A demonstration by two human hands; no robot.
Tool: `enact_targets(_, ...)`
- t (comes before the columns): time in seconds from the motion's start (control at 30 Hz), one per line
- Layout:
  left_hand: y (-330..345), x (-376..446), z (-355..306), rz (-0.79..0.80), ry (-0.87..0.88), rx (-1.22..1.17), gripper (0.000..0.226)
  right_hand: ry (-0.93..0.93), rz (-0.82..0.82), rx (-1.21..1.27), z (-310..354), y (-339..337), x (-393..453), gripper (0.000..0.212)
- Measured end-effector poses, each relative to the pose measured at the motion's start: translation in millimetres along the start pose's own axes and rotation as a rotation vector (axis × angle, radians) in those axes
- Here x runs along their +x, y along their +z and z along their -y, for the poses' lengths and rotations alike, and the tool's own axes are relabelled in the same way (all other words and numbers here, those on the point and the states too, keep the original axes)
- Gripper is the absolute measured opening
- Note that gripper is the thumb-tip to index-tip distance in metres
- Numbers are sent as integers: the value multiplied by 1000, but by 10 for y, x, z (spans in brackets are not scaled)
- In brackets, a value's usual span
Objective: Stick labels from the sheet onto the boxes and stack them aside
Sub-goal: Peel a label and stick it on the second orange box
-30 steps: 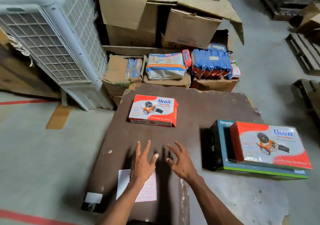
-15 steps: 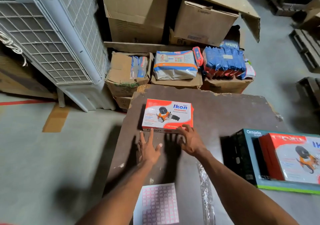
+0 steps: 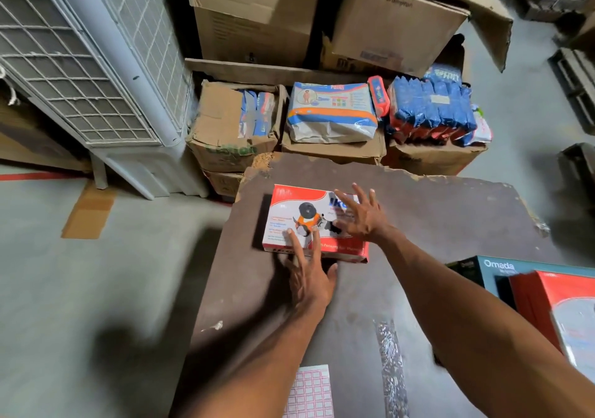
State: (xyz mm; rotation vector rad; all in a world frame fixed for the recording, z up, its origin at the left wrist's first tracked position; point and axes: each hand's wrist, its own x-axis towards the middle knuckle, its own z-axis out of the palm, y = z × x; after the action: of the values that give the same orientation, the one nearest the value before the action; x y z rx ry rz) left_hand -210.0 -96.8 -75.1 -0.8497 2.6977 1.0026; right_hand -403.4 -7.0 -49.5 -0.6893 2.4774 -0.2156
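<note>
Left hand (image 3: 309, 277) is lying with its fingers straight, two fingertips pressing on the near left part of the red and white box (image 3: 291, 211), the palm sitting just off the box's near edge over the brown surface (image 3: 434, 211). That box is lying flat toward the far left part of the surface, its printed top facing up. Right hand (image 3: 362, 216) is spreading wide, fingers straight and splayed, resting on the right half of the same box, the forearm reaching in from the near right. Neither hand is gripping anything.

Starting at the far left, a white air cooler (image 3: 80, 63) is standing on the grey floor, beside a strip of red floor tape. Beyond the surface, cardboard cartons (image 3: 257, 21) are piling up, with a white and orange pack (image 3: 331, 111) and blue packets (image 3: 431, 108) sitting on lower cartons. At the near edge, the label sheet (image 3: 310, 392), a grid of pink-outlined stickers, is lying on the surface between the two forearms, only partly in view. Just right of it a strip of clear tape is running along the surface. At the near right, a second red box (image 3: 553, 314) is sitting on top of a teal box (image 3: 502, 272), well apart from the first box.
</note>
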Motion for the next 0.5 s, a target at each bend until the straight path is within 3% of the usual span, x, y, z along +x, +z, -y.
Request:
enact_targets(0.07,75,29,20,72,71,-13,91,-25,48,66,5,-61,-4,95)
enact_targets(0.17,169,-19,49,112,136,-73,93,-28,45,107,-5,-111,-52,89)
enact_targets(0.33,251,-217,118,82,148,-274,121,-15,5,219,-30,-12,-284,78)
enact_targets(0.5,341,-426,298,-27,208,-285,133,-42,-1,359,-64,265,-644,67)
